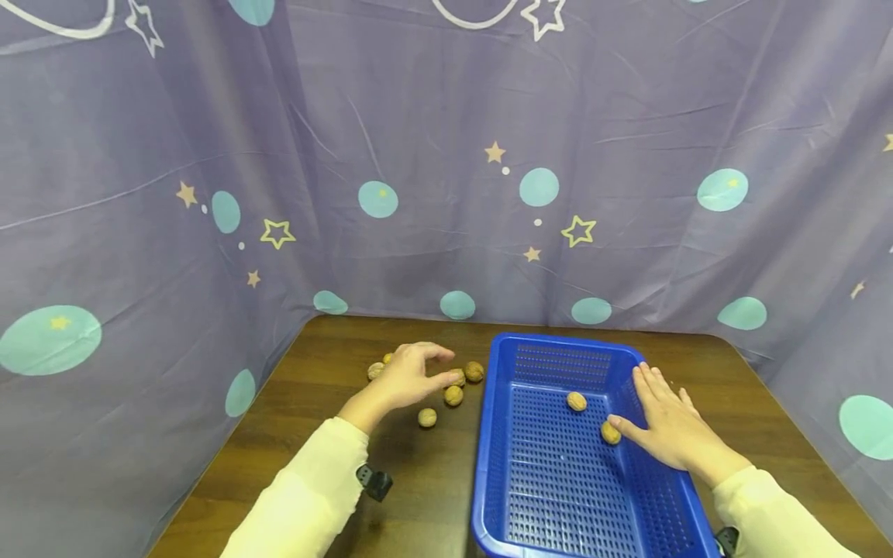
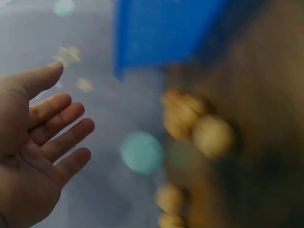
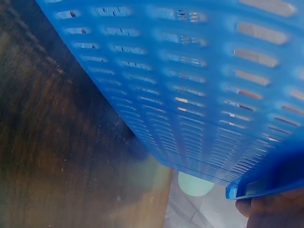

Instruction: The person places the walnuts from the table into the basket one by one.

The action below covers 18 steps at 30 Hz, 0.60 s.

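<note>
Above several walnuts on the table, my left hand hovers with fingers spread from the thumb. Its palm holds nothing in the left wrist view, where the walnuts are blurred. A blue plastic basket stands to its right. My right hand rests over the basket's right rim, fingers fairly straight and thumb on the inner side. One walnut lies on the basket floor; another walnut sits close by the right thumb, and I cannot tell whether they touch.
The brown wooden table carries everything. Behind it hangs a grey-purple curtain with stars and teal spots. The basket's slotted outer wall fills much of the right wrist view.
</note>
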### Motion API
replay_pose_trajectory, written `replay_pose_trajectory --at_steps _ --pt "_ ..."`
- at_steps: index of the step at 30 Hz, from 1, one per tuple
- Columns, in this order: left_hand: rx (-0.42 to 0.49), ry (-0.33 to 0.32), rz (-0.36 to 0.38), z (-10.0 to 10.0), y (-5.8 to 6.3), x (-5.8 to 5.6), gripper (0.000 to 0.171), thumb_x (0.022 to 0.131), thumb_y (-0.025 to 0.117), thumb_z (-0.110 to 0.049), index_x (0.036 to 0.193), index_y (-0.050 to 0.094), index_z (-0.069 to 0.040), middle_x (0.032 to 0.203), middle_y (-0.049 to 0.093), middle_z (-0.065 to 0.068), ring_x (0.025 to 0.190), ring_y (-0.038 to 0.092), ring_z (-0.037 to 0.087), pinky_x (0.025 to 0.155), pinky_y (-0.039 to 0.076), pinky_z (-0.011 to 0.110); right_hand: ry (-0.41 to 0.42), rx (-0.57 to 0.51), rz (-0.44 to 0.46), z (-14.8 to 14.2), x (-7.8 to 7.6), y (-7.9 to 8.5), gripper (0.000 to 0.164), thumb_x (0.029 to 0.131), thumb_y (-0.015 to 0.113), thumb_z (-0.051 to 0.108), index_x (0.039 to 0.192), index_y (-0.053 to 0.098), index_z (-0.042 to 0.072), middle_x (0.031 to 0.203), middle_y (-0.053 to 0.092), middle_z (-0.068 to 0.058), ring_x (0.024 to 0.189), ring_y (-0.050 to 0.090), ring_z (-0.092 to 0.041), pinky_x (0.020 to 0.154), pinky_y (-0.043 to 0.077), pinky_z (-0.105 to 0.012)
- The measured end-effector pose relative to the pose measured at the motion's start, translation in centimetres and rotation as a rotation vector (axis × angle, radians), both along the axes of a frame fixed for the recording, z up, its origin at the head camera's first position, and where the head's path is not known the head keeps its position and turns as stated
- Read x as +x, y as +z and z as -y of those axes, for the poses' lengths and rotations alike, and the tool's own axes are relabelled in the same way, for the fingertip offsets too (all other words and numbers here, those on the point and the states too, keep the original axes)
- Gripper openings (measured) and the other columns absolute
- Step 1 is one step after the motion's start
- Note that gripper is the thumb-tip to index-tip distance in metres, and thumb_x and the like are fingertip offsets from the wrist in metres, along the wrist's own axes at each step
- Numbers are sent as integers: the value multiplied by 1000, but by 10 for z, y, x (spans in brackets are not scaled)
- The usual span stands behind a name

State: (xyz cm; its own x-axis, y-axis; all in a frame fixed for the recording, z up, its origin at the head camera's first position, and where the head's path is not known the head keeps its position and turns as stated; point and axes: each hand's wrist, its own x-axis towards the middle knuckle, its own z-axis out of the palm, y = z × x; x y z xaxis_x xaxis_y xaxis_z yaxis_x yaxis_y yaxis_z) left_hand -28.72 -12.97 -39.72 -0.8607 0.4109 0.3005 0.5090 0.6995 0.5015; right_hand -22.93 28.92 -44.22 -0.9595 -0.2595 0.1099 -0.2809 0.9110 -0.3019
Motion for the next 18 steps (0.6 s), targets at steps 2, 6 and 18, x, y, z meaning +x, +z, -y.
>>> replay_pose_trajectory --at_steps 2,6,18 --pt "-3 40 45 17 -18 -2 37 82 77 -34 113 70 -14 112 67 -1 107 59 22 93 41 47 -1 1 -1 0 0 -1 99 92 49 60 149 9 -10 155 7 -31 143 2 -45 105 4 -71" --pt "-2 65 161 41 -50 -4 43 82 76 -38 116 69 -13 116 66 1 111 58 24 97 42 47 -3 4 1 0 0 -1 99 92 49 61 149 9 -10 155 7 -31 142 3 -45 105 4 -71" --pt "-25 -28 216 49 -86 -8 50 79 79 -40 115 69 -7 111 69 4 106 62 23 91 50 42 -5 -5 7 1 1 1 98 93 49 60 150 8 -9 155 7 -30 143 2 -44 105 4 -71"
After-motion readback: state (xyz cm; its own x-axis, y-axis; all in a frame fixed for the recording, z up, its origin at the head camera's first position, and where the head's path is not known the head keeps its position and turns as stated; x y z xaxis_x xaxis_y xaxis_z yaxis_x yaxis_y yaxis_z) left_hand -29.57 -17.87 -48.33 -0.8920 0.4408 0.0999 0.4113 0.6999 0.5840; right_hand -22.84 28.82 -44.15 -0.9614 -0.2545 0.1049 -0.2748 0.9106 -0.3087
